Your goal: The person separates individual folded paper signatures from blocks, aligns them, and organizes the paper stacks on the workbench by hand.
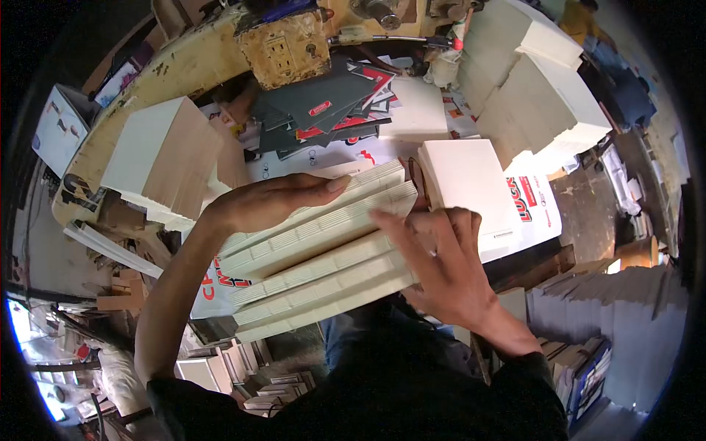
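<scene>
Several thick, sewn book blocks (323, 253) with uncovered cream spines lie side by side in front of me, tilted up to the right. My left hand (276, 200) reaches across their far side, fingers close together and pressed along the farthest block. Part of that hand is hidden behind the paper. At the right end of the blocks is my right hand (448, 264), its index finger stretched onto the spines and its other fingers curled. The right thumb sits low by the nearest block's end.
A white-topped paper stack (463, 184) stands right of the blocks. Tall paper stacks rise at left (162, 154) and back right (544, 95). Dark grey printed covers (323, 99) lie behind, below an electrical socket box (283, 51). Another person (618, 73) is at far right.
</scene>
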Demonstrator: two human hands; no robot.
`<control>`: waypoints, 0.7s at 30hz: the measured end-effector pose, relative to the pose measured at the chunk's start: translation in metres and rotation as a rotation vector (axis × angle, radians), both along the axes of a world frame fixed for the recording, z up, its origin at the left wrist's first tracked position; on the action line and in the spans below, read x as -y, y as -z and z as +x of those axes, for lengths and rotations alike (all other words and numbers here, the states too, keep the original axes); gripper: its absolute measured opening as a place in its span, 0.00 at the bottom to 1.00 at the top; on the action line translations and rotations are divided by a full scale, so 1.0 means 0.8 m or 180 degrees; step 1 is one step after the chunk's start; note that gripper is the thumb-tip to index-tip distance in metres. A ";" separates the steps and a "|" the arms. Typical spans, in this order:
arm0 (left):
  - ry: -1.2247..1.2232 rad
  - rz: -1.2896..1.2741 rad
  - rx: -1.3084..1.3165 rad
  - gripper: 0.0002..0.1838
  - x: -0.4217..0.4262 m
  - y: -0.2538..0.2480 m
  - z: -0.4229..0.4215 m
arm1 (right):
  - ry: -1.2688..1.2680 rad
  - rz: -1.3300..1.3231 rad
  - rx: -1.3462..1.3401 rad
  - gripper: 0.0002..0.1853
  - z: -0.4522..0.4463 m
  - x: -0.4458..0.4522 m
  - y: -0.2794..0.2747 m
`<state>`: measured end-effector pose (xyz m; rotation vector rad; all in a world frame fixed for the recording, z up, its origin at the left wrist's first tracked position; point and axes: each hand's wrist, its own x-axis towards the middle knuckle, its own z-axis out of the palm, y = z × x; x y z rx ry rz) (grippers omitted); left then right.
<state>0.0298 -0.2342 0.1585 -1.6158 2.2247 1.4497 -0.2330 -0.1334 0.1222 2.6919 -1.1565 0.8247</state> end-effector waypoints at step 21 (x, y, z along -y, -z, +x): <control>-0.1673 -0.2097 -0.1610 0.30 -0.149 0.105 0.037 | -0.0546 0.2024 0.2802 0.45 -0.016 0.033 -0.005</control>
